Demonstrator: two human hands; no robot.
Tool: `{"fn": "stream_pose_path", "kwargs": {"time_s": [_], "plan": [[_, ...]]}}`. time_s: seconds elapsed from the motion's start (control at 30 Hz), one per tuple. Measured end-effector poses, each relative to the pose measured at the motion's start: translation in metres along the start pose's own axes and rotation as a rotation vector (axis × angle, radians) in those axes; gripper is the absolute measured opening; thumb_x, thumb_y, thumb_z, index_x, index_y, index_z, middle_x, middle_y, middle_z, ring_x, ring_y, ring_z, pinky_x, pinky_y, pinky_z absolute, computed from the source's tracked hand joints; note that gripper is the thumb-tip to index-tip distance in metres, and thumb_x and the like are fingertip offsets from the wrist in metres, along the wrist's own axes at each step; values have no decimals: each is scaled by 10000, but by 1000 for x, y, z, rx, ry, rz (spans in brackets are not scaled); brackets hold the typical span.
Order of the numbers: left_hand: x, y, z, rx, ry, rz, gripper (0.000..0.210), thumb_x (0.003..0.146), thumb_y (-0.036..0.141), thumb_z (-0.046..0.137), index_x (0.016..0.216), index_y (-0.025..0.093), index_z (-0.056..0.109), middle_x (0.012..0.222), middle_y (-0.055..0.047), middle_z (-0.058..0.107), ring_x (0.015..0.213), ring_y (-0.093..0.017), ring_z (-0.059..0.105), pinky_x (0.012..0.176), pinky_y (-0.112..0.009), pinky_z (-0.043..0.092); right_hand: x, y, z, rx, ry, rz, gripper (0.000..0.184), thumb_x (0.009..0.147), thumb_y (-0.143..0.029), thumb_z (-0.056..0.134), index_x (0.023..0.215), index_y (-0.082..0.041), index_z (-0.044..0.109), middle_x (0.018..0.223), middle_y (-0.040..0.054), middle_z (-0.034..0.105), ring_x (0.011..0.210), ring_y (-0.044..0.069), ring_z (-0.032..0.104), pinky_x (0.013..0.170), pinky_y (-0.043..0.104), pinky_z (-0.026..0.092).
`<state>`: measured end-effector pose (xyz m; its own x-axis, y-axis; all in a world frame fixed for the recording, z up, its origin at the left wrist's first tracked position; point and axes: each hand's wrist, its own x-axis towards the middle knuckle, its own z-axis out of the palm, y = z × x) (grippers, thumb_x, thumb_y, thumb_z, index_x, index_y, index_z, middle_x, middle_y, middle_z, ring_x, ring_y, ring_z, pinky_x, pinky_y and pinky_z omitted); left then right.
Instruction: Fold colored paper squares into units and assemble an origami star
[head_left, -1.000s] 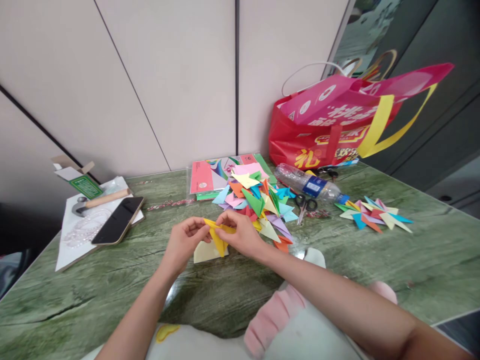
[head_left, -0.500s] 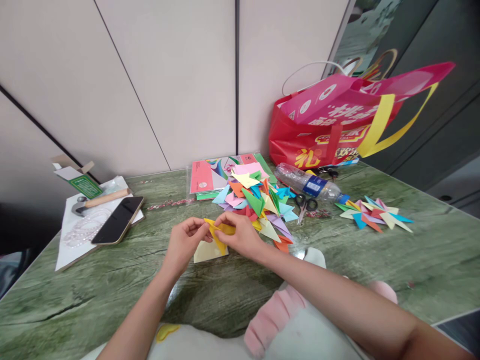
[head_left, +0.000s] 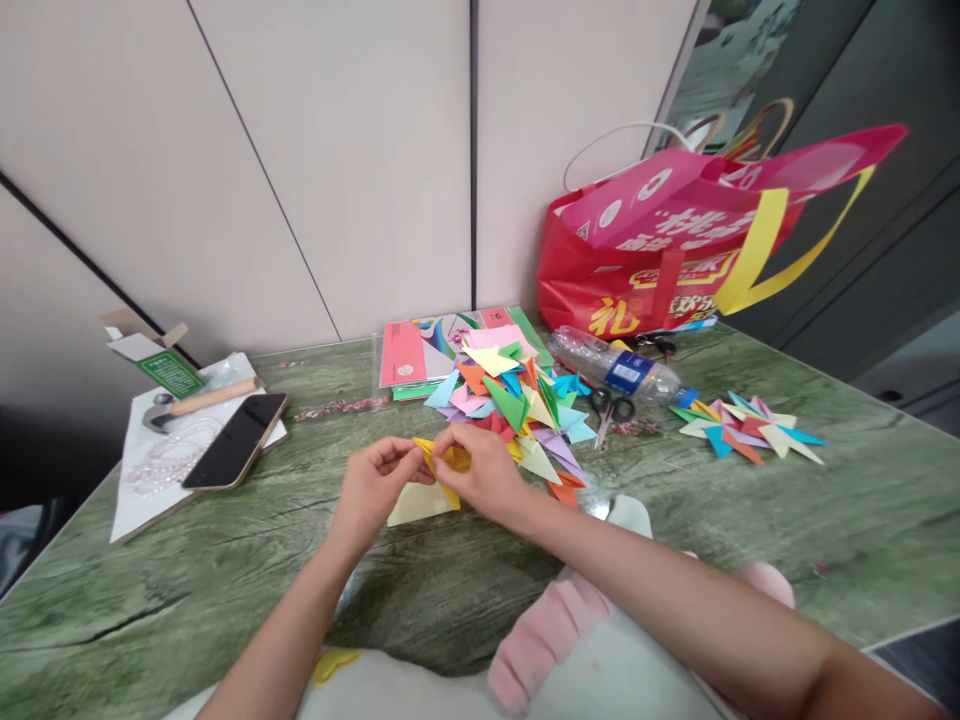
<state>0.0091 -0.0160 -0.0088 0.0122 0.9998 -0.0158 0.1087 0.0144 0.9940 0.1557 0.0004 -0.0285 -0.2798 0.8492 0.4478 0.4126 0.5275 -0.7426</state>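
Observation:
Both hands meet over the near middle of the table. My left hand (head_left: 377, 488) pinches one edge of a folded piece of yellow paper (head_left: 451, 497) between thumb and fingers. From the other side my right hand (head_left: 486, 472) grips the same paper, its fingertips close to those of the left. Much of the yellow paper is hidden behind the fingers. Below it a pale cream sheet (head_left: 420, 506) shows under the hands. Just beyond my right hand lies a loose heap of folded colored paper pieces (head_left: 507, 402).
Behind the heap sits a paper pack (head_left: 405, 352). Scissors (head_left: 611, 408), a plastic bottle (head_left: 622, 368) and a red bag (head_left: 600, 270) stand or lie to the right, with a star-shaped paper piece (head_left: 750, 428) farther over. At left are a phone (head_left: 236, 440), hammer (head_left: 214, 396) and small box (head_left: 161, 362).
My right hand has shifted slightly and its fingers have drawn in toward the left fingertips. Less of the yellow paper shows between the hands now.

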Motion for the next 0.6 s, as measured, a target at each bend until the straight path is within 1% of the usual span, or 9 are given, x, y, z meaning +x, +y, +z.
{"fn": "stream_pose_path", "kwargs": {"time_s": [0.13, 0.2, 0.3, 0.37, 0.43, 0.6], "plan": [[0, 0, -1, -2, -9, 0, 178, 667, 302, 645, 703, 128, 637, 633, -28, 670, 580, -156, 630, 620, -287, 510, 0, 0, 0, 0, -9, -21, 26, 704, -160, 546, 719, -181, 551, 741, 11, 607, 680, 133, 541, 620, 233, 383], [0, -1, -1, -5, -10, 5, 182, 680, 307, 635, 712, 128, 641, 632, -28, 671, 591, -154, 627, 629, -282, 506, 0, -1, 0, 13, -18, -23, 33, 706, -198, 571, 732, -183, 559, 744, 12, 606, 687, 135, 539, 617, 234, 382], [0, -1, -2, 6, 19, 24, 172, 686, 302, 632, 720, 133, 642, 645, -20, 670, 608, -145, 621, 629, -258, 496, 0, -2, 0, 56, -20, -10, 114, 700, -279, 610, 747, -181, 577, 762, 22, 609, 714, 143, 541, 641, 243, 389], [0, 0, -3, 13, 28, 34, 165, 688, 296, 631, 714, 134, 640, 625, -10, 657, 582, -135, 610, 605, -247, 493, 1, -1, 0, 115, -31, 5, 113, 721, -283, 591, 745, -174, 586, 766, 27, 614, 721, 141, 546, 662, 249, 396], [0, 1, -3, 18, 23, 44, 162, 694, 292, 626, 720, 133, 641, 594, -2, 641, 547, -125, 593, 583, -247, 492, 2, 0, 0, 199, -57, 39, 90, 738, -250, 563, 755, -165, 588, 763, 26, 617, 721, 136, 554, 667, 247, 404], [1, 0, -4, 14, 57, 64, 169, 671, 286, 645, 730, 128, 642, 604, -7, 638, 551, -122, 586, 579, -257, 496, 4, 7, 3, 392, -106, 153, 127, 692, -219, 591, 796, -149, 576, 752, 15, 604, 700, 125, 554, 627, 233, 421]]}}
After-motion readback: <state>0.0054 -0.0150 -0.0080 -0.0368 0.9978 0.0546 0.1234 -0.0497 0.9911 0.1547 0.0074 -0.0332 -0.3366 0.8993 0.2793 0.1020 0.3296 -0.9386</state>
